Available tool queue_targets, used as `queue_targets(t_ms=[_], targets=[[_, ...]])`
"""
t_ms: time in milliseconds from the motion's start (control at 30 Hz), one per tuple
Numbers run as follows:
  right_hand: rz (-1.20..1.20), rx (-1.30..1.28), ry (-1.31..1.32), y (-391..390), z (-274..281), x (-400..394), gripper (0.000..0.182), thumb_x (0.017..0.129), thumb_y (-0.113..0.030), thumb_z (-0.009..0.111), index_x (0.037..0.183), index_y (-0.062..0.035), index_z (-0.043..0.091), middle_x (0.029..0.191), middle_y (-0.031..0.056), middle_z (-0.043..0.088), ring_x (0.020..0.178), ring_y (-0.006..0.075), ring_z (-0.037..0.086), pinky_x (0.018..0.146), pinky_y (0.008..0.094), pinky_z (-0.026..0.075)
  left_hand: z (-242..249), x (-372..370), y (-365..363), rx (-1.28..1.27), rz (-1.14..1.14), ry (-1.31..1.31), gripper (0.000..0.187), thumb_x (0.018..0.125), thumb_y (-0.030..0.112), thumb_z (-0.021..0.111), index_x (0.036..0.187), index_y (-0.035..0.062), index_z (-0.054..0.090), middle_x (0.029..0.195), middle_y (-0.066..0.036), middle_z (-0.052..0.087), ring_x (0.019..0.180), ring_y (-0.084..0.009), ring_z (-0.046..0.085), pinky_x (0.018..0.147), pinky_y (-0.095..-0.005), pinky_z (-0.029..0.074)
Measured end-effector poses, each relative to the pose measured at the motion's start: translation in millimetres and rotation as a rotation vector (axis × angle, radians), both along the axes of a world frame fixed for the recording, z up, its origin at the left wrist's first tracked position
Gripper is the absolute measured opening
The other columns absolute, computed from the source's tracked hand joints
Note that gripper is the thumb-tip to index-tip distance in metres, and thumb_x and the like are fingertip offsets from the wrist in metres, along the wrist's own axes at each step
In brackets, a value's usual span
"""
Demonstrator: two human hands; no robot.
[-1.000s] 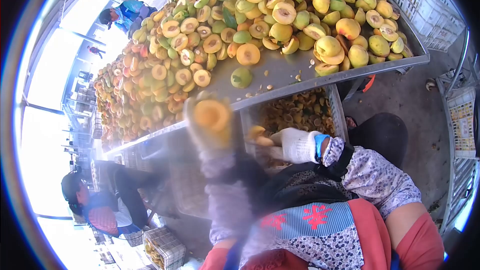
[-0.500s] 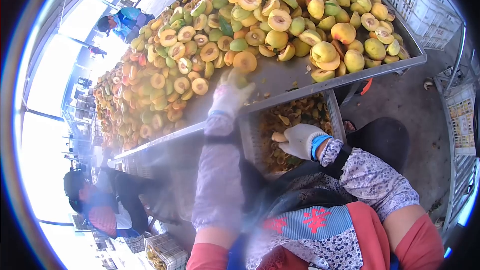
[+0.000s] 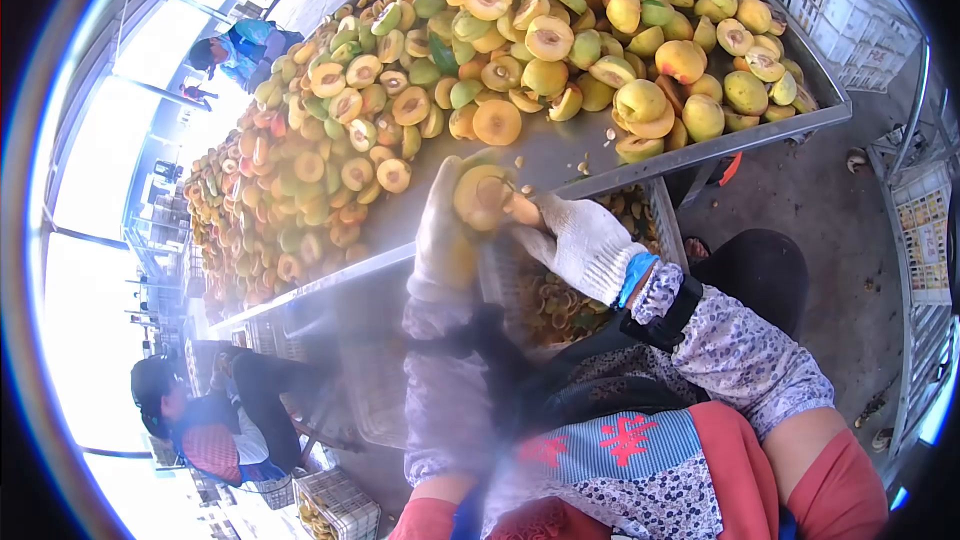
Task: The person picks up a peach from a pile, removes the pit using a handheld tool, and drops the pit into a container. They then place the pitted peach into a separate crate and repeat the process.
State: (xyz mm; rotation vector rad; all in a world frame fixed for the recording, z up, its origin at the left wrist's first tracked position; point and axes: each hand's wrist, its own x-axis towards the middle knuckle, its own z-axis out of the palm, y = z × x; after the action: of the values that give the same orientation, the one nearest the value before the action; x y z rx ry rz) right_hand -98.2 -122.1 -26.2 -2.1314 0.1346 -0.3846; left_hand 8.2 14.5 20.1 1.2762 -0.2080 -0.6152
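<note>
Left hand (image 3: 447, 225): forearm stretched forward from body, gloved fingers curled round 1 fruit half (image 3: 482, 197), at near edge of counter (image 3: 440, 153). Right hand (image 3: 585, 245): forearm slanting inward, glove narrowly closed, small tan tip (image 3: 521, 208) pointing leftward at fruit half; whether finger or tool, cannot tell. Fruit half's face seems turned up toward camera; outline round, long axis unclear. Fruit pile (image 3: 400, 90) beyond both hands. Crate (image 3: 565, 305) below right hand.
</note>
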Motion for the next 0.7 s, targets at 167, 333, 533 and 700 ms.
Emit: queue_targets(t_ms=[167,333,533,700], targets=[[0.036,-0.064,0.064,-1.4,6.7,-5.6,0.033,0.094,-0.036,0.061,0.093,-0.0034,0.064,0.082,0.0218,0.067,0.081,0.0431,0.065,0.071,0.0506,0.051,-7.2,-4.5,6.1,0.035,-0.051,-0.065,0.059,0.105,0.047,0.037,0.123,-0.0047,0.058,0.101,-0.016,0.069,0.086,-0.0217,0.067,0.073,-0.0292,0.054],[0.081,-0.042,0.068,4.8,-1.0,-6.9,0.034,0.095,-0.038,0.059,0.093,-0.004,0.064,0.081,0.022,0.066,0.08,0.0437,0.064,0.071,0.0508,0.051,-3.3,-12.4,4.1,0.104,0.02,-0.198,0.06,0.104,0.049,0.037,0.117,-0.0061,0.059,0.096,-0.014,0.067,0.086,-0.0221,0.066,0.076,-0.0314,0.054],[0.073,0.025,0.173,10.6,12.2,-10.9,0.037,0.096,-0.04,0.058,0.093,-0.0039,0.064,0.082,0.0232,0.066,0.083,0.0445,0.064,0.073,0.0514,0.051,-21.2,-22.3,-8.5,0.114,0.185,-0.475,0.06,0.105,0.048,0.035,0.115,-0.0061,0.059,0.093,-0.015,0.066,0.085,-0.0213,0.064,0.076,-0.0304,0.053],[0.06,-0.017,0.215,10.3,-0.9,-10.9,0.036,0.095,-0.04,0.059,0.096,-0.0044,0.063,0.084,0.0219,0.067,0.085,0.0432,0.064,0.075,0.0515,0.05,-25.0,-25.9,-6.0,0.181,0.229,-0.488,0.06,0.105,0.048,0.035,0.112,-0.0057,0.061,0.092,-0.016,0.067,0.081,-0.0196,0.063,0.074,-0.0282,0.052]])
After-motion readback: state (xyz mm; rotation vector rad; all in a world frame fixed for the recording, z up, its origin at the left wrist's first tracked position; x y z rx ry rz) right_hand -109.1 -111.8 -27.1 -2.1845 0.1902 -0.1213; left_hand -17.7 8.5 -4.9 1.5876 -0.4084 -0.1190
